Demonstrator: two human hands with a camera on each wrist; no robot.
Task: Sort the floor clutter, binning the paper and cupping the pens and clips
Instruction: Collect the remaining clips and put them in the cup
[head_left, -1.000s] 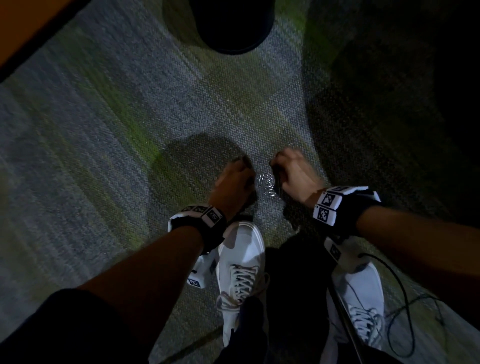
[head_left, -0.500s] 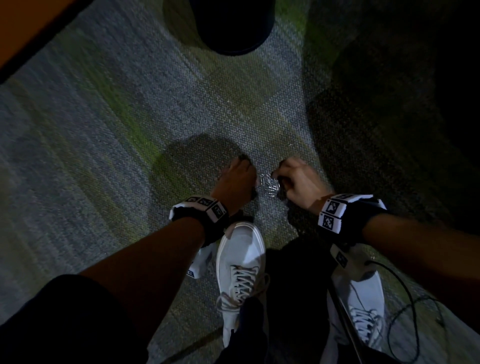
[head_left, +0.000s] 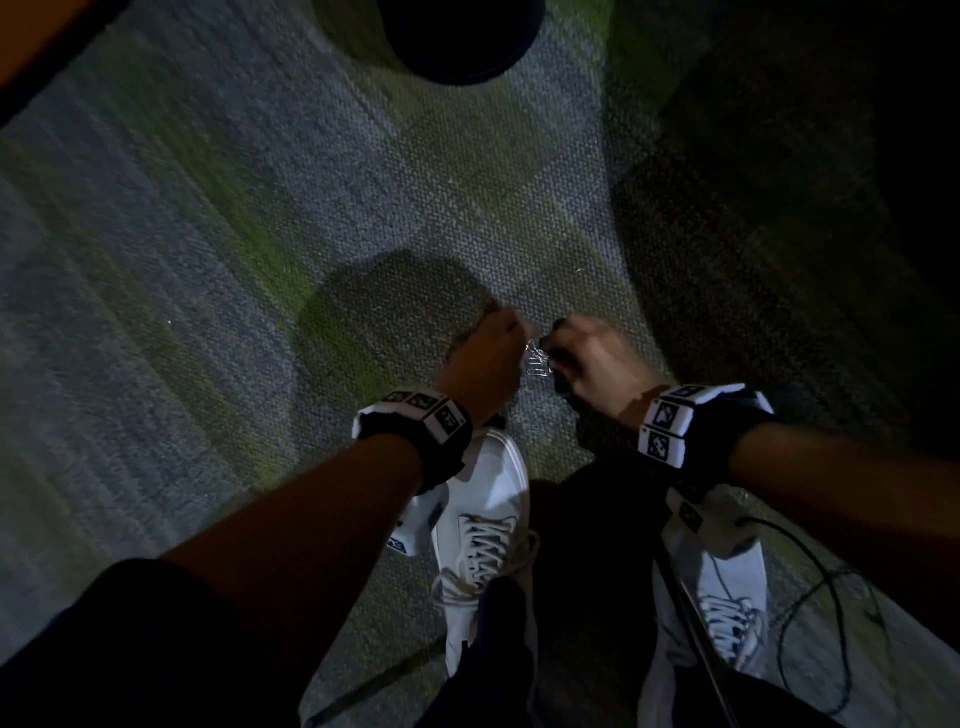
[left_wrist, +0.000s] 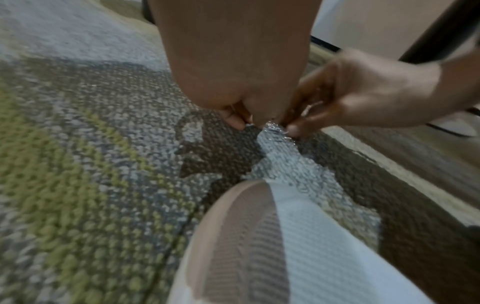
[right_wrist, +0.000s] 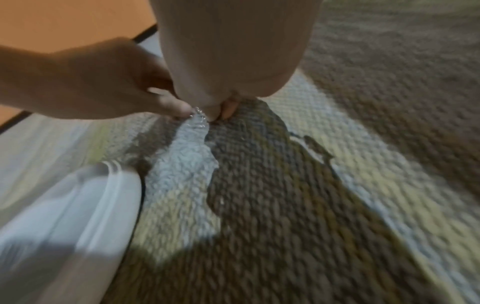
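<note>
A small clump of silver paper clips (head_left: 537, 359) lies on the carpet just ahead of my left shoe. My left hand (head_left: 511, 340) and my right hand (head_left: 558, 345) close on it from either side with curled fingers. In the left wrist view my left hand (left_wrist: 248, 121) pinches the clips (left_wrist: 275, 127) while the right hand's fingertips (left_wrist: 296, 129) press in from the right. The right wrist view shows my right hand (right_wrist: 221, 112) and the left hand's thumb (right_wrist: 179, 108) meeting at the clips (right_wrist: 198, 117). One stray clip (head_left: 579, 269) glints on the carpet farther ahead.
A dark round bin (head_left: 457, 36) stands on the carpet straight ahead. My white shoes (head_left: 483, 525) are right behind the hands, and a black cable (head_left: 821, 587) loops by the right one. A wooden panel edge (head_left: 31, 57) runs along the far left.
Both hands have drawn in toward each other, bunching the spread clips into a tight clump between the fingertips. The hands have also shifted slightly toward my shoes.
</note>
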